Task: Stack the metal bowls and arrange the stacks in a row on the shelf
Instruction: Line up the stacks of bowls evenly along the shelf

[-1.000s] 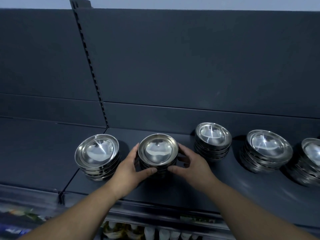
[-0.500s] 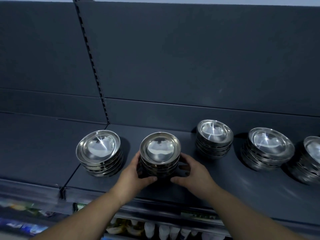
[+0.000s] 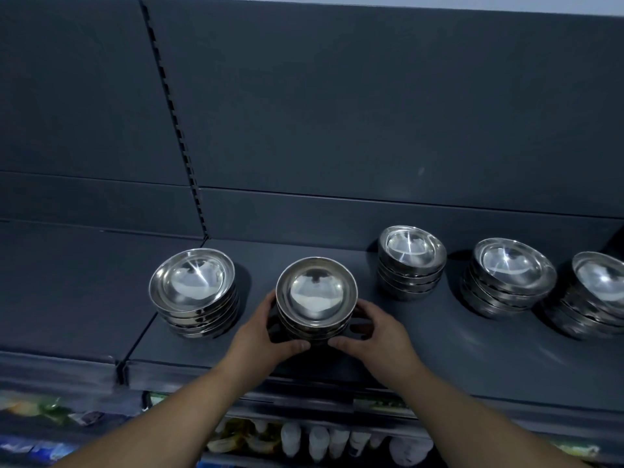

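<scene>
Where your forearms cross the bottom of the frame, a lower shelf shows white bottles (image 3: 317, 440) and blurred packets (image 3: 33, 407) at far left; the labels are unreadable. Above that is the dark grey shelf (image 3: 439, 349), front lip nearest you.

Your left hand (image 3: 263, 336) curls round the left side of the held bowl stack (image 3: 316, 295), thumb on its near wall, fingers hidden behind it. Your right hand (image 3: 374, 336) grips the right side of the same stack, thumb on the near wall, fingers wrapped round the far right. The thumbs nearly meet at the front, with a small gap between them. The held bowl stack is near the shelf's front edge, second from left in the row. You cannot tell whether its base touches the shelf. Its bowls are nested, top one open side up.

The left stack (image 3: 192, 285) stands just beside your left hand, not touching it. The third stack (image 3: 412, 258) sits farther back, apart from your right hand. The fourth stack (image 3: 510, 275) is to its right, and the fifth stack (image 3: 597, 292) is just beside that, cut by the right edge.

Farthest back is the dark back panel (image 3: 371, 113), with a slotted upright (image 3: 175, 113) on the left.
</scene>
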### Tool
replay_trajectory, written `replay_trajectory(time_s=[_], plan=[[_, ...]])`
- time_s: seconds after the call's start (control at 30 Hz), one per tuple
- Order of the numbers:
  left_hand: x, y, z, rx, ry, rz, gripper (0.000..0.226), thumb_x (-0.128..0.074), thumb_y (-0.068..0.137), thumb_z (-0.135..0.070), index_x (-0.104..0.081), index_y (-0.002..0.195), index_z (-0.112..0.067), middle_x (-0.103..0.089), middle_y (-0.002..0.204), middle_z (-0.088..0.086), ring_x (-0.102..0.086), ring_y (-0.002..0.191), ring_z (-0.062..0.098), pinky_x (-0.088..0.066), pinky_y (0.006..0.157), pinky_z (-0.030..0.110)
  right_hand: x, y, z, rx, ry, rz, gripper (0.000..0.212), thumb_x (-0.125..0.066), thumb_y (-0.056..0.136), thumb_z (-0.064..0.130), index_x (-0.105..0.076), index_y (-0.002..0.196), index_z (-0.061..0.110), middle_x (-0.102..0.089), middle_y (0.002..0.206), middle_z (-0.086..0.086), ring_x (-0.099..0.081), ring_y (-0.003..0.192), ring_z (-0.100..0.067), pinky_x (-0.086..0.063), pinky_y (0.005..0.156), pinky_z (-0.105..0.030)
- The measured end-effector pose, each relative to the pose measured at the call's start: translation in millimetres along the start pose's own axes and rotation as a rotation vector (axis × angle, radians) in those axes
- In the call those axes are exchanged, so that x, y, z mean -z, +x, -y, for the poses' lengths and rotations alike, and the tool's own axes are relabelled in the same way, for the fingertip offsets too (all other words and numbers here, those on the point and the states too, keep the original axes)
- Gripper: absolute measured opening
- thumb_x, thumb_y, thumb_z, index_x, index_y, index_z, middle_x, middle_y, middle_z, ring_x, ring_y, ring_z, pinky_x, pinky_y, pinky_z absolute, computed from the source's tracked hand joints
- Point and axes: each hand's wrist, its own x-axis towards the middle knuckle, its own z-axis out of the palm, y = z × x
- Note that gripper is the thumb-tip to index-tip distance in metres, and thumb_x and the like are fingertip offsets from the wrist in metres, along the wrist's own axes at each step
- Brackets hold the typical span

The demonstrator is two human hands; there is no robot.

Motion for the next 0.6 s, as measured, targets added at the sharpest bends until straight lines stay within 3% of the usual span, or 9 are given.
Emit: replay_trajectory(time_s=[0.1,0.2,0.27,0.33,0.43,0.6], plan=[[1,1,-3,-0.011,0.006,0.014,0.093,-0.088,0.064,-0.016,-0.037,0.141,-0.031,-0.059,0.125,-0.013,-0.056,0.114,0.004,-0.046,0.08,0.004,-2,-1,0,0.001,0.004,-0.022,0.075,-0.092,0.058,0.03,-0.059,0.125,0.032,-0.068,0.113,0.014,-0.062,0.105,-0.003,-0.053,0.093,-0.031],[4,1,-5,-0.042,0.031,0.014,0.093,-0.088,0.064,-0.019,-0.036,0.141,-0.031,-0.057,0.121,-0.014,-0.055,0.113,0.003,-0.039,0.072,-0.005,-2,-3,1,-0.004,0.003,-0.022,0.077,-0.092,0.058,0.032,-0.058,0.127,0.031,-0.067,0.112,0.014,-0.061,0.105,-0.002,-0.052,0.094,-0.031],[6,0,-8,-0.045,0.044,0.03,0.095,-0.089,0.064,-0.022,-0.035,0.142,-0.031,-0.055,0.117,-0.021,-0.054,0.106,-0.007,-0.037,0.072,-0.006,-1,-4,2,-0.013,0.001,-0.013,0.081,-0.092,0.056,0.037,-0.056,0.129,0.032,-0.066,0.115,0.014,-0.061,0.106,-0.003,-0.052,0.096,-0.032],[9,0,-10,-0.053,0.042,0.038,0.101,-0.09,0.06,-0.028,-0.032,0.143,-0.032,-0.054,0.12,-0.024,-0.052,0.109,-0.01,-0.038,0.084,-0.002,1,-4,3,-0.021,0.008,0.005,0.089,-0.091,0.055,0.04,-0.051,0.134,0.033,-0.062,0.122,0.015,-0.059,0.11,-0.004,-0.052,0.097,-0.033],[15,2,-14,-0.079,0.042,0.01,0.114,-0.09,0.057,-0.037,-0.024,0.149,-0.033,-0.047,0.14,-0.014,-0.043,0.131,0.004,-0.035,0.109,0.022,9,-2,12,-0.013,0.046,0.007,0.1,-0.091,0.057,0.035,-0.04,0.143,0.032,-0.053,0.134,0.017,-0.053,0.119,-0.004,-0.046,0.1,-0.026],[18,7,-19,-0.136,0.051,0.025,0.106,-0.09,0.058,-0.039,-0.031,0.146,-0.036,-0.048,0.141,-0.018,-0.04,0.133,0.001,-0.031,0.114,0.03,16,3,23,0.066,-0.003,0.028,0.081,-0.091,0.061,0.026,-0.045,0.122,0.053,-0.06,0.122,0.023,-0.053,0.119,0.001,-0.042,0.101,-0.02]])
